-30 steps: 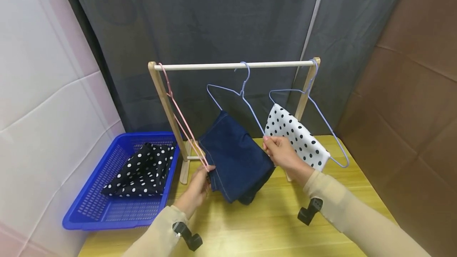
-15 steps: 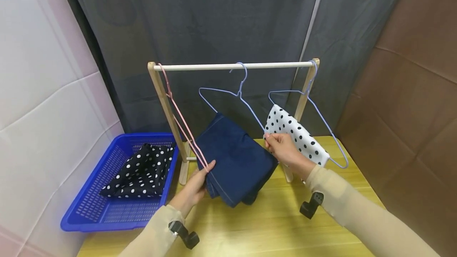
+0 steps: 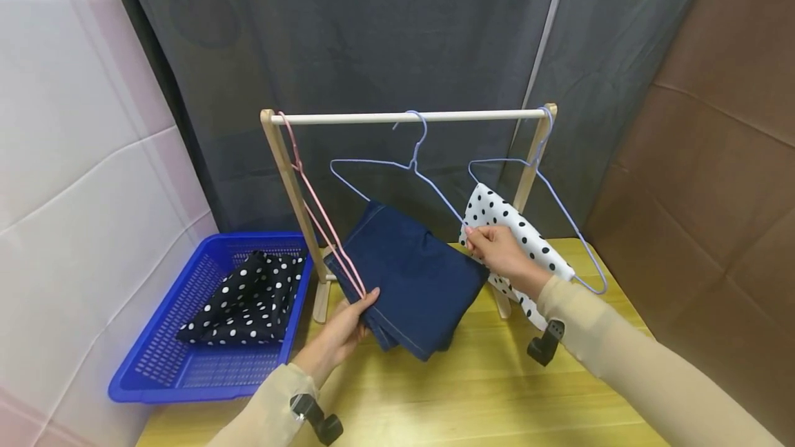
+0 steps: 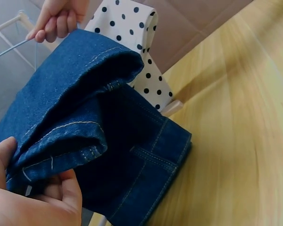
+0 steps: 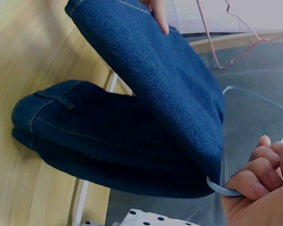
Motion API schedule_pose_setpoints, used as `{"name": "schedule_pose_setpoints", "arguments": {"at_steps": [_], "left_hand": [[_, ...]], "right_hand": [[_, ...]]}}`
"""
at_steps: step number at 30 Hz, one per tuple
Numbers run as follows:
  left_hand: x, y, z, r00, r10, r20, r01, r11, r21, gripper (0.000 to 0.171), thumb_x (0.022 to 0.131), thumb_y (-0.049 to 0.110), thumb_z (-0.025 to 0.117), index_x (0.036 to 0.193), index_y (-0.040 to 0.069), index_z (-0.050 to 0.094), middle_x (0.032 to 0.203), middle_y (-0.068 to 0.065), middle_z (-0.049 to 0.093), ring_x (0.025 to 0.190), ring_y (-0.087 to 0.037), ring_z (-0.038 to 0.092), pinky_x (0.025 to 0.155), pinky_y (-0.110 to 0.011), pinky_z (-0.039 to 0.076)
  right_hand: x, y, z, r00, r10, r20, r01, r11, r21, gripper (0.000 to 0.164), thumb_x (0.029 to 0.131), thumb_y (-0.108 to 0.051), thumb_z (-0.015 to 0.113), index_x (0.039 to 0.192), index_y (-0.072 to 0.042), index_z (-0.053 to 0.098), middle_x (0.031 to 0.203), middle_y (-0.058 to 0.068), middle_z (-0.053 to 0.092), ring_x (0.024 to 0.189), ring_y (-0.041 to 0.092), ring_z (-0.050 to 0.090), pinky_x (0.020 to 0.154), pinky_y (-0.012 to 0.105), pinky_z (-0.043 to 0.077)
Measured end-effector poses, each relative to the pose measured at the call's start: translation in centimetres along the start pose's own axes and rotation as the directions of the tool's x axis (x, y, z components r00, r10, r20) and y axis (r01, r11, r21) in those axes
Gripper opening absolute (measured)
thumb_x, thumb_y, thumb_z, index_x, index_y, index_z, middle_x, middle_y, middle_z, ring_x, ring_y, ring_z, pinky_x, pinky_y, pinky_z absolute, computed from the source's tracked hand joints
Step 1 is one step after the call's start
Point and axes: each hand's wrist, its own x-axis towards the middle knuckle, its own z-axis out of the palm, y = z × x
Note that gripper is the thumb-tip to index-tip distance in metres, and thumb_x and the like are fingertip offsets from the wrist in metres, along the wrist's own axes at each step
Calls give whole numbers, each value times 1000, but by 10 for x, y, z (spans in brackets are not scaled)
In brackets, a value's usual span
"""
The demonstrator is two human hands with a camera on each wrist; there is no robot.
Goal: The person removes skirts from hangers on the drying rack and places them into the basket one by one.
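Note:
Folded dark blue jeans (image 3: pixel 413 281) drape over the lower part of a light blue hanger (image 3: pixel 437 193), which hooks on the rack's white bar (image 3: pixel 348 118). My left hand (image 3: pixel 338 336) pinches the jeans at their lower left, thumb on top; the left wrist view shows that hand (image 4: pixel 33 202) gripping near a leg hem. With curled fingers my right hand (image 3: pixel 502 254) holds the blue hanger's right corner, clearest in the right wrist view, where the hand (image 5: pixel 262 183) sits beside the denim. A pink hanger (image 3: pixel 323 212) hangs in front of the jeans' left edge.
To the right hangs another blue hanger (image 3: pixel 568 209) bearing a white cloth with black dots (image 3: pixel 518 230). A blue basket (image 3: pixel 192 395) at the left contains a black cloth with white dots (image 3: pixel 248 302). The rack's wooden left post (image 3: pixel 288 199) stands beside the basket.
The middle blue hanger has swung to face forward more, its left arm shifting left. My right hand has moved slightly right and up with the hanger's corner. The jeans lie spread wider.

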Motion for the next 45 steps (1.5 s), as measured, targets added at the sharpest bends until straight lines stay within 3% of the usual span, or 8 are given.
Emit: {"name": "schedule_pose_setpoints", "arguments": {"at_steps": [5,14,22,34,45], "left_hand": [[-4,-3,-1,999,9,41,-11,1000,28,15,105,21,53,119,14,58,92,12,76,89,-3,72,81,-22,57],[-12,-10,-2,996,20,83,-29,994,105,35,104,27,57,134,10,54,101,14,76,97,-3,72,90,-24,56],[-18,-15,-1,996,9,90,-23,989,148,49,103,27,59,144,4,48,109,12,76,100,-3,72,93,-23,56],[-18,-18,-1,994,-4,108,-15,984,175,46,104,31,57,142,5,52,111,7,77,97,-5,74,91,-25,59],[-25,-17,-14,990,-1,144,-23,987,162,39,106,30,54,137,7,56,110,7,77,97,-4,74,92,-26,59]], "right_hand": [[5,4,-4,1000,-12,10,12,1000,3,43,109,-28,45,80,3,56,54,-8,36,48,6,31,47,21,27],[15,6,-9,1000,2,15,-2,1000,-6,44,109,-28,46,69,-14,55,54,-10,37,45,5,29,44,20,24],[25,7,-19,985,103,139,-110,993,40,45,108,-38,46,69,-16,53,55,-11,32,48,4,25,49,20,25],[40,9,-24,977,172,125,-164,984,-67,47,106,-46,48,70,-17,54,58,-10,37,52,7,30,53,22,29],[44,11,-18,972,182,147,-179,983,-33,50,106,-45,49,66,-14,53,53,-11,34,48,7,27,49,21,25]]}}
